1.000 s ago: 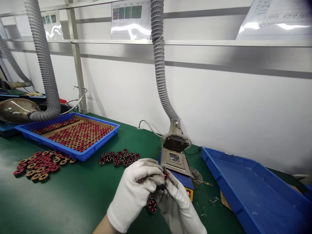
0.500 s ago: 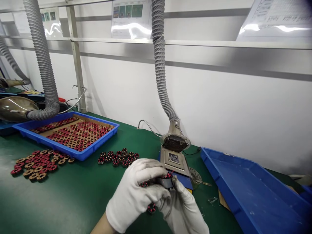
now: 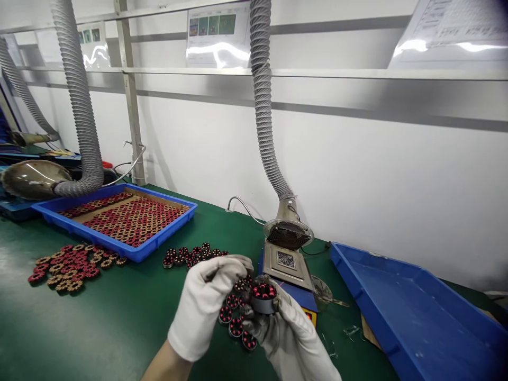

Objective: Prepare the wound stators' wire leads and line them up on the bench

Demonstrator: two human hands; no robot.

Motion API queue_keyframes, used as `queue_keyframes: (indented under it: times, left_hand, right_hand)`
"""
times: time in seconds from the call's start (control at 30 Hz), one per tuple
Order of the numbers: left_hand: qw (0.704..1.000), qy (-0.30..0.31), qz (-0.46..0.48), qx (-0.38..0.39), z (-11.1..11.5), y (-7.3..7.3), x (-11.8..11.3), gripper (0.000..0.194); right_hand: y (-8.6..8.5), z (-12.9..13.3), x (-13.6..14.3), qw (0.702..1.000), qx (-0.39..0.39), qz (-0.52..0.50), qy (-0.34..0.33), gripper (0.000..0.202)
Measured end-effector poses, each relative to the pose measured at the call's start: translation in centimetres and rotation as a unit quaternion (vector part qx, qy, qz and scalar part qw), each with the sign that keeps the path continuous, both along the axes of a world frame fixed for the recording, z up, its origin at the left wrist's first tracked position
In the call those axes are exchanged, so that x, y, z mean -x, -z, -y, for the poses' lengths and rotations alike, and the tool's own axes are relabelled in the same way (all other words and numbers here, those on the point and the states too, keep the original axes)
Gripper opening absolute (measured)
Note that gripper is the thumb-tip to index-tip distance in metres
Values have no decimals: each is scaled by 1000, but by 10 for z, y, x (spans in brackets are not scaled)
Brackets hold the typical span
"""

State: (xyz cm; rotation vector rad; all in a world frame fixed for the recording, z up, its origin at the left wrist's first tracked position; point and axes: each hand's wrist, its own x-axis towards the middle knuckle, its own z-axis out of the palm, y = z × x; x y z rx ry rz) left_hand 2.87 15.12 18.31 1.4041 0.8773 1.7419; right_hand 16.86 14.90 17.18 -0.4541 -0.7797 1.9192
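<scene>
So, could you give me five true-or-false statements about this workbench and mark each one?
1. The right hand holds a dark-rimmed round part with red showing inside. True.
2. The left hand is bare. False: it wears a white glove.
3. The left blue tray holds red and tan flower-shaped parts. True.
4. The ribbed gray hose at center ends in a round hood. True.
5. The loose cluster of red and tan parts lies in the right blue tray. False: that loose cluster lies on the green tabletop, on the near side of the left tray.
</scene>
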Motion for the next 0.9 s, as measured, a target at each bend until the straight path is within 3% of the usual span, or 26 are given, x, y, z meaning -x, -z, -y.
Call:
queue_keyframes:
  times: [0.1, 0.17, 0.3, 0.37, 0.53, 0.6, 0.73, 0.8, 0.9]
  left_hand:
    - [994, 94, -26, 46, -1, -2, -2, 18]
    - [991, 130, -12, 27, -2, -2, -6, 16]
    - [997, 26, 66, -36, -2, 0, -4, 14]
    - [997, -4, 70, -25, -1, 0, 1, 17]
    - [992, 117, -39, 20, -1, -1, -1, 25]
    - [994, 110, -2, -5, -3, 0, -5, 20]
    - [996, 20, 85, -26, -4, 2, 1, 22]
    - [999, -4, 28, -33, -2, 0, 5, 24]
    - [986, 26, -159, -29, 3, -7, 6, 47]
  right_hand:
    - [7, -6, 5, 999, -9, -13, 31, 31]
    - [11, -9, 9, 998, -15, -24, 63, 32]
    - [15, -13, 9, 998, -18, -14, 51, 32]
    - [14, -13, 6, 999, -8, -9, 34, 33]
    - [5, -5, 6, 998, 25, -20, 46, 33]
    - [4, -1, 5, 998, 30, -31, 34, 31]
    - [6, 1, -2, 997, 21, -69, -39, 25]
    - [7, -1, -5, 993, 17, -99, -67, 24]
    - [6, -3, -3, 987, 18, -139, -76, 23]
